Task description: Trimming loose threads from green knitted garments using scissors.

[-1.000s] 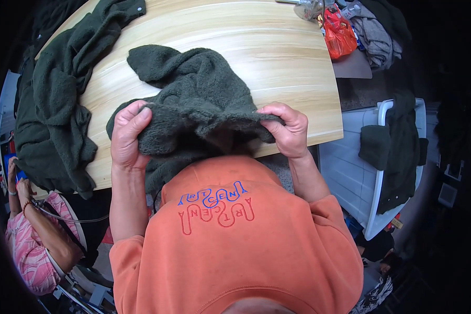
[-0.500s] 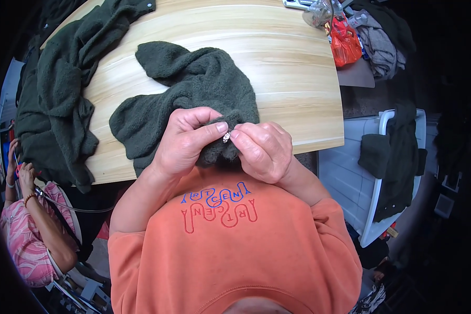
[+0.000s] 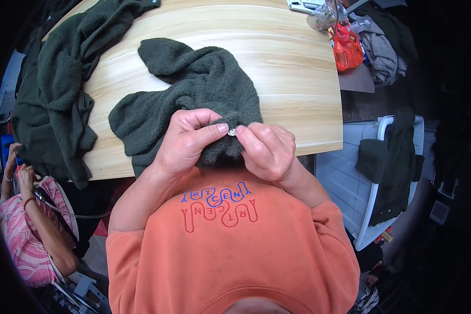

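dark green, fuzzy knit garment (image 3: 204,86) lies bunched on the pale wood-grain table (image 3: 298,94), its near end drawn up at the table's front edge, before the wearer's orange sweatshirt (image 3: 230,256). one sleeve-like fold points toward the far left.

left hand (image 3: 187,138): grasping. thumb lies on top, its tip beside a small, shiny, silvery button-like piece (image 3: 232,132); the other fingers are bent under the cloth.

right hand (image 3: 269,152): thumb and forefinger pinched together at the right side of that piece, remaining fingers curled in. cannot tell whether cloth is caught in this pinch too.

on handling, my judgement: the left thumb does best as a steady anchor close by the piece, so the soft pile doesn't stretch or creep. small fingertip moves on the right should serve better than pulling. stray fuzz is worth parting, since it could hide the edge or snag. slack in the garment helps; its weight is best left on the table.
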{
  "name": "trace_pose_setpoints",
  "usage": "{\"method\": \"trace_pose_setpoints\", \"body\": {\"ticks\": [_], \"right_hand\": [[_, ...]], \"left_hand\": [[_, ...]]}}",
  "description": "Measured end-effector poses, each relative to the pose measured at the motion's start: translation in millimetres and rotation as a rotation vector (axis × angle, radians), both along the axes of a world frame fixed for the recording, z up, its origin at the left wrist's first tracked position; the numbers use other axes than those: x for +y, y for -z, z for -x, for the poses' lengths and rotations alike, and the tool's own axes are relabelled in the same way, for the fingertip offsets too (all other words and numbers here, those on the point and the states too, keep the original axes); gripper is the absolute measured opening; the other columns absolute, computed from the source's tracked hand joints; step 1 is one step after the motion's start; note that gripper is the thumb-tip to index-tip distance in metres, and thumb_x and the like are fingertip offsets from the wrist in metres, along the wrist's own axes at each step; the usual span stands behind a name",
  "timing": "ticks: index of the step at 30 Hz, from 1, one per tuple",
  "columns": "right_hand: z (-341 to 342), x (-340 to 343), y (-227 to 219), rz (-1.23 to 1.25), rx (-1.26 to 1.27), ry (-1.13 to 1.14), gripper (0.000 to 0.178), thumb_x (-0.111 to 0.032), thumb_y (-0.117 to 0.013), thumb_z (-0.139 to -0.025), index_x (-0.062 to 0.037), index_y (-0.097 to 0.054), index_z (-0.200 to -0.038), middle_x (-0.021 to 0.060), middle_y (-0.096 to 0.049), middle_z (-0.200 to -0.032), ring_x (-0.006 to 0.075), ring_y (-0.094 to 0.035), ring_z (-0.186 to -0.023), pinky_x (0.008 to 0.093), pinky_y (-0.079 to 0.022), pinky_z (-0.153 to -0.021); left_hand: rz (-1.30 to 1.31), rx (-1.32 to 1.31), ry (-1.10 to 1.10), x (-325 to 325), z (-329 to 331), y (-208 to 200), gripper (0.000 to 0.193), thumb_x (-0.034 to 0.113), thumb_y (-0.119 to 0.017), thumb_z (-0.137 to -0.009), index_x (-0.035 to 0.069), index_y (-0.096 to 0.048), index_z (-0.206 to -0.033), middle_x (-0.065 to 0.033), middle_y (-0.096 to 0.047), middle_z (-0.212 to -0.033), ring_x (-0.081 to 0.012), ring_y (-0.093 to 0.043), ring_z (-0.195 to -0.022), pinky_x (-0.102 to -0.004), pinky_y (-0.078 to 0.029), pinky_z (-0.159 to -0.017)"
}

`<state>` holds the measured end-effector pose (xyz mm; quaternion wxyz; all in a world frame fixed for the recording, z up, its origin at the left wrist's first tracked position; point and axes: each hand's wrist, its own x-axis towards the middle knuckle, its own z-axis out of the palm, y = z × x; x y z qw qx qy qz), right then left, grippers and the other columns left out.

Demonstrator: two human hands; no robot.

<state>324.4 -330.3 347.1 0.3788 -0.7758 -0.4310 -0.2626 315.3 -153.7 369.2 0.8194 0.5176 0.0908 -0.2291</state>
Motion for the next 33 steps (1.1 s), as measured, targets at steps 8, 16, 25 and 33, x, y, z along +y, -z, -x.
{"method": "trace_pose_setpoints", "body": {"ticks": [8, 16, 25, 33], "right_hand": [[1.6, 7.2, -3.2, 0.14, -0.034, 0.068, 0.03, 0.005, -0.06, -0.058, 0.004, -0.059, -0.088, 0.0106, -0.056, -0.069, 0.0186, -0.055, -0.051, 0.0271, -0.042, -0.04], [-1.9, 3.5, -7.4, 0.178, 0.043, -0.025, 0.029, 0.005, -0.061, -0.058, 0.0055, -0.06, -0.086, 0.0123, -0.058, -0.07, 0.0202, -0.058, -0.053, 0.0274, -0.044, -0.042], [-4.4, 7.1, -6.5, 0.051, 0.057, 0.028, 0.033, 0.01, -0.059, -0.053, 0.0016, -0.059, -0.085, 0.0132, -0.058, -0.078, 0.022, -0.058, -0.058, 0.0277, -0.045, -0.046], [-17.9, 5.3, 2.0, -0.154, 0.703, -0.262, 0.024, 0.013, -0.054, -0.062, 0.0003, -0.056, -0.082, 0.0117, -0.056, -0.082, 0.0195, -0.057, -0.07, 0.0264, -0.045, -0.06]], "left_hand": [[-0.058, -0.062, -0.047, -2.3, 3.7, 6.4, 0.007, 0.002, -0.057, -0.08, -0.002, -0.063, -0.08, -0.0029, -0.062, -0.073, -0.0043, -0.053, -0.066, -0.0181, -0.043, -0.06], [-0.027, -0.089, -0.095, -4.5, 7.1, 8.6, 0.007, 0.001, -0.058, -0.08, -0.003, -0.063, -0.082, -0.0029, -0.062, -0.075, -0.0039, -0.053, -0.068, -0.0178, -0.044, -0.061], [-0.114, -0.212, -0.108, -3.2, 11.4, 11.3, 0.014, -0.004, -0.061, -0.076, -0.002, -0.063, -0.09, -0.0038, -0.064, -0.081, -0.0061, -0.057, -0.071, -0.0194, -0.046, -0.064], [-0.501, -0.507, -0.138, -2.4, 12.4, 14.6, 0.011, -0.006, -0.062, -0.072, -0.002, -0.064, -0.082, -0.0056, -0.063, -0.076, -0.0083, -0.057, -0.07, -0.0204, -0.046, -0.063]]}}
